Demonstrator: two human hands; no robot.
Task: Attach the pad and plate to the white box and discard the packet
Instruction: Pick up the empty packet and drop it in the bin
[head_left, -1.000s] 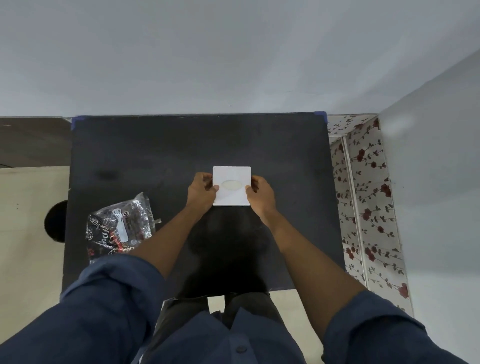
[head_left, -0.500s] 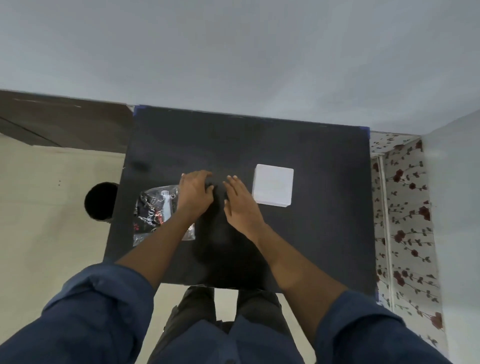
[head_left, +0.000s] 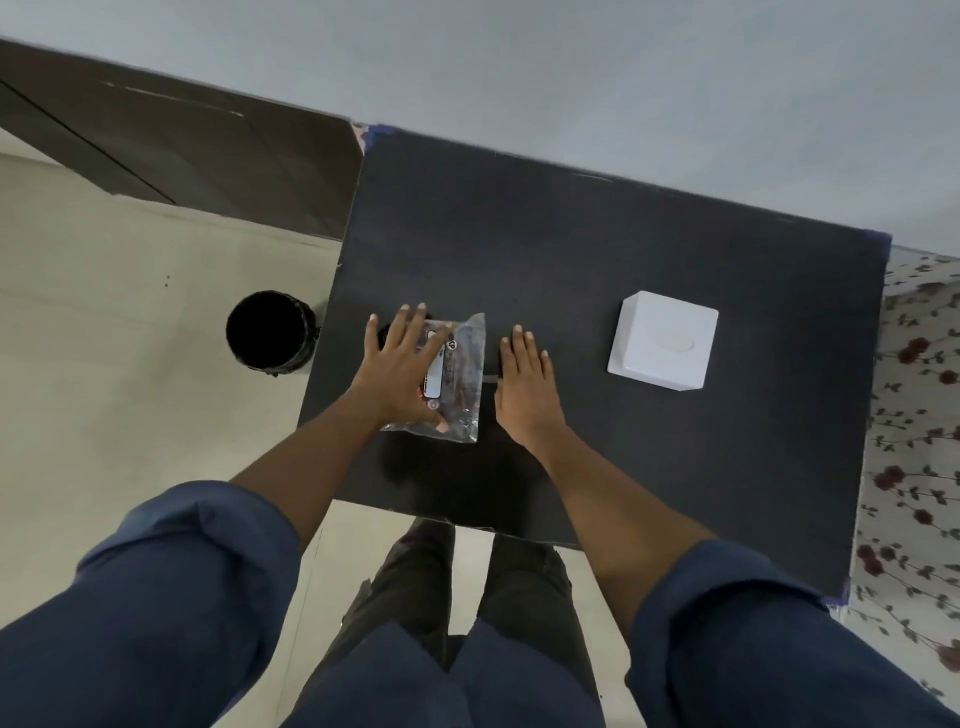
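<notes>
**Left hand flat over the packet, white box standing apart**

The packet (head_left: 456, 378) lies flat on the black table (head_left: 597, 249), close to the left edge and about halfway between the far and near edges. Its long axis runs from the far edge toward the near edge, slightly tilted, and its top end points to the far edge. It is clear plastic with dark print and a white label that follows the same long axis.

The left hand (head_left: 402, 371) is spread wide, fingers apart, palm down over the left part of the packet. It covers the packet, and the thumb reaches under the near corner, but I cannot tell if it grips it or only presses on it. The right hand (head_left: 527, 387) is also open and flat, fingers together and straight, just beside the right side of the packet; it holds nothing.

The white box (head_left: 662, 340) stands well apart, toward the right edge of the table, with a pale oval mark on its top face. A black round bin (head_left: 271, 332) stands on the floor just beside the left edge of the table. Between the hands and the box the table surface is bare.
</notes>
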